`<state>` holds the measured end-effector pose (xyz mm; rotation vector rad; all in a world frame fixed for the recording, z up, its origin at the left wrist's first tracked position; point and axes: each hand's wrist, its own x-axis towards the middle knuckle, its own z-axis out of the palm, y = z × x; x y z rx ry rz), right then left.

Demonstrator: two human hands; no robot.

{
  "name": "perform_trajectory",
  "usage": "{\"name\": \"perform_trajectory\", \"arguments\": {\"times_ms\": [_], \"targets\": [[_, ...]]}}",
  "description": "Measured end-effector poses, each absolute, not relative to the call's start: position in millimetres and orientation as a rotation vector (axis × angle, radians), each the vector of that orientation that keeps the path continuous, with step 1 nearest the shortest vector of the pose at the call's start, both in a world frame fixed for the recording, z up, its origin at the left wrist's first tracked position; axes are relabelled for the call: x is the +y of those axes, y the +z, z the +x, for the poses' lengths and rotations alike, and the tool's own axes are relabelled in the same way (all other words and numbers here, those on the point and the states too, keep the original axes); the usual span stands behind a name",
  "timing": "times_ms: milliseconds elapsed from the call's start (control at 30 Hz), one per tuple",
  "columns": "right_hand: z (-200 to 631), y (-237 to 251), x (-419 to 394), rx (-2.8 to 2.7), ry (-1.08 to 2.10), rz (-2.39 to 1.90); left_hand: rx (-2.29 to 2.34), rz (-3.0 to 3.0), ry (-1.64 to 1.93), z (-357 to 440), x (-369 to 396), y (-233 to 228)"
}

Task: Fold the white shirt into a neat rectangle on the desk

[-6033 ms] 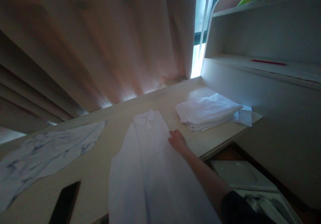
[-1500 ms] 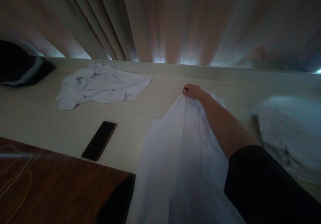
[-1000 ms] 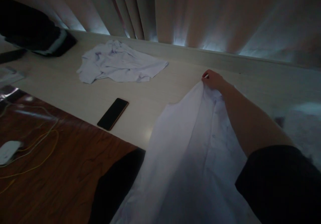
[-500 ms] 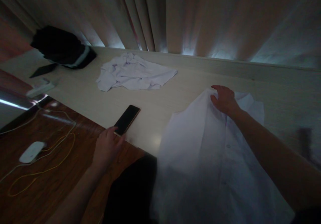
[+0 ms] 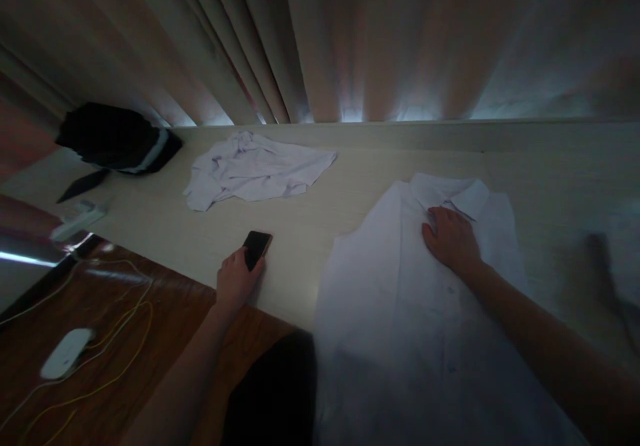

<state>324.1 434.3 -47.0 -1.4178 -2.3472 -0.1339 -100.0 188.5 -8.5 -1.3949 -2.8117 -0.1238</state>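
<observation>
My left hand [image 5: 239, 278] is wrapped around the near end of a black smartphone [image 5: 258, 245] at the front edge of the pale surface. Its fingers cover the phone's lower part. Flat on the chest of a white button-up shirt [image 5: 380, 313], just below the collar [image 5: 450, 189], rests my right hand [image 5: 453, 239], fingers stretched out and holding nothing. The shirt lies front side up, its collar away from me and its lower part running toward my body.
A crumpled white garment [image 5: 255, 169] lies farther back. Dark folded clothes [image 5: 113, 136] are piled at the far left, near a white power strip [image 5: 79, 219]. A white device [image 5: 67, 354] and cables rest on the wooden floor [image 5: 165, 339]. Curtains [image 5: 380, 46] hang behind.
My left hand has moved forward over the phone and closed around it. My right hand has shifted from the collar area down onto the shirt's chest, leaving the collar lying flat.
</observation>
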Motion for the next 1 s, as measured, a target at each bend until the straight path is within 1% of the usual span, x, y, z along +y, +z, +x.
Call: {"name": "perform_trajectory", "arguments": {"times_ms": [167,333,467,667,867,1000], "targets": [[323.5,-41.9,430.8,-2.316,-0.134,-1.394,-2.755,-1.49,-0.285,-120.6,172.5,-16.6],[323.4,-41.9,431.3,-2.31,-0.159,-1.387,-2.698,-1.528,-0.189,-129.8,155.5,-10.1],[324.0,-43.1,432.3,-2.319,-0.157,-1.4,-2.705,-1.508,-0.115,-128.1,159.3,-7.2],[324.1,-42.9,432.3,-2.315,-0.18,-1.416,-2.719,-1.472,-0.087,-129.9,164.2,-6.0],[323.4,-42.5,432.9,-2.316,-0.168,-1.428,-2.726,-1.604,-0.065,-130.8,154.2,0.2],[324.4,-42.9,433.4,-2.309,-0.121,-1.408,-2.737,-1.535,-0.053,-135.9,149.4,5.2]]}}
